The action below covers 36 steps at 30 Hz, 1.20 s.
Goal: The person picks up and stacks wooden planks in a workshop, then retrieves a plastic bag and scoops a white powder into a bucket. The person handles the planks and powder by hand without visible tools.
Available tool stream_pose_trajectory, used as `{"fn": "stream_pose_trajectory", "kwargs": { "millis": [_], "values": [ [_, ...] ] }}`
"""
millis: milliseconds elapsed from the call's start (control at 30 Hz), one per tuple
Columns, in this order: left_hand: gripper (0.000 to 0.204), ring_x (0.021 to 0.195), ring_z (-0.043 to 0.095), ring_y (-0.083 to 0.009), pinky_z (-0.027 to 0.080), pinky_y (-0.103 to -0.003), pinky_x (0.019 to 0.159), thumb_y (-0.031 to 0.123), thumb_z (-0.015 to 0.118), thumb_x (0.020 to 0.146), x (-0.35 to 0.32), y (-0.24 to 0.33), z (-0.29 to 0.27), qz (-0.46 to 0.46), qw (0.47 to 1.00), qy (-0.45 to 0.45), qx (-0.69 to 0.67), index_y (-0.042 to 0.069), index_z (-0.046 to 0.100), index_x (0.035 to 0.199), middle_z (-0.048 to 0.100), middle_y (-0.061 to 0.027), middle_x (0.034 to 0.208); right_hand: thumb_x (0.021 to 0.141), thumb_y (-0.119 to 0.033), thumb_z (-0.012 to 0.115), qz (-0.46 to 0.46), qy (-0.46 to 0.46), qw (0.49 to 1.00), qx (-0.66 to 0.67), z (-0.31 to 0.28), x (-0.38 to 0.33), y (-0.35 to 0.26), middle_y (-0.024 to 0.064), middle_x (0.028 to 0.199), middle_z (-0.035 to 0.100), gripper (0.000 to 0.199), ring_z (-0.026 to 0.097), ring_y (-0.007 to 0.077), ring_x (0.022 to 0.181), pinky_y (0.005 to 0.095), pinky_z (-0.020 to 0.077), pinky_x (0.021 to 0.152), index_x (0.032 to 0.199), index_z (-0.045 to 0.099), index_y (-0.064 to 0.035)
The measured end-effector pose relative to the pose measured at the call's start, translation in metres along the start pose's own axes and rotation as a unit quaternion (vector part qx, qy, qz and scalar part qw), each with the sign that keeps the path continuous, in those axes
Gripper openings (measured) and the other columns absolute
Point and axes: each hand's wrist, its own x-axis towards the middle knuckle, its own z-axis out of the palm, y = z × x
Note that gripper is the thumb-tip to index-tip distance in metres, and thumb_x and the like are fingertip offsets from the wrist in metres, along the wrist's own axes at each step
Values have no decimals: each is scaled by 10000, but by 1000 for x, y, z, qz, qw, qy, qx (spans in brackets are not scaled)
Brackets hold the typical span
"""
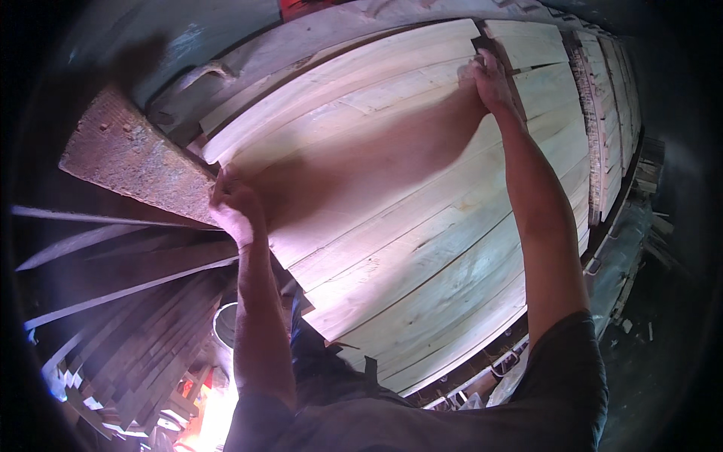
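Observation:
Pale wooden boards (422, 203) lie edge to edge in a wide layer in front of me. My left hand (235, 207) is closed round the left end of one wooden board (358, 147) in the layer. Farther off, at the right end of the boards, my right hand (491, 84) has its fingers curled over the edge by a dark gap. The fingertips of both hands are partly hidden. My arm's shadow falls across the boards between the hands.
A rough, thick wooden block (135, 154) stands left of my left hand. Below it, several long boards (135, 290) fan out in a stack. More boards (546, 90) continue to the right, past the gap. Bright light glares at the lower left, near a round container (224, 325).

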Motion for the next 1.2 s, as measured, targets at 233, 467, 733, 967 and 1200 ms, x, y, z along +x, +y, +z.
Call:
{"fn": "stream_pose_trajectory", "kwargs": {
  "millis": [233, 467, 733, 967, 1200],
  "values": [
    [320, 665, 678, -309, 494, -414, 623, 225, 600, 967, -3, 3, -9, 0, 997, 8, 71, -49, 743, 885, 698, -249, 776, 979, -416, 477, 88, 3, 996, 8, -3, -9, -29, 266, 1373, 503, 486, 501, 495, 1232, 525, 426, 1021, 1428, 432, -234],
    [341, 639, 665, -285, 494, -407, 618, 245, 608, 964, -43, -1, -22, -51, 996, 0, 72, -57, 738, 877, 713, -221, 794, 951, -443, 462, 54, 16, 998, -4, -15, -55, -18, 280, 1292, 559, 523, 551, 503, 1155, 556, 450, 979, 1422, 438, -218],
    [291, 815, 632, -272, 492, -392, 786, 213, 592, 984, -60, -1, -28, -100, 995, -3, -1, -38, 738, 984, 694, -178, 911, 957, -449, 439, 47, 50, 997, -38, -15, -71, -21, 289, 1263, 544, 527, 551, 506, 1129, 577, 453, 951, 1441, 420, -242],
    [357, 1127, 568, -273, 498, -363, 934, 109, 667, 940, -43, 46, -3, 215, 974, 35, -60, -65, 614, 1247, 575, -176, 1231, 931, -373, 524, -96, 199, 965, -138, -14, -98, -39, 298, 1334, 506, 581, 517, 488, 1186, 587, 420, 971, 1407, 467, -44],
    [511, 1181, 468, -378, 374, -501, 1011, 151, 717, 786, 11, 137, 91, 438, 878, -119, 150, 34, 600, 1270, 520, -168, 1245, 945, -453, 510, -86, 50, 992, -77, -35, -232, -141, 271, 1480, 396, 656, 407, 475, 1338, 626, 314, 1087, 1458, 432, -51]
  ]
}}
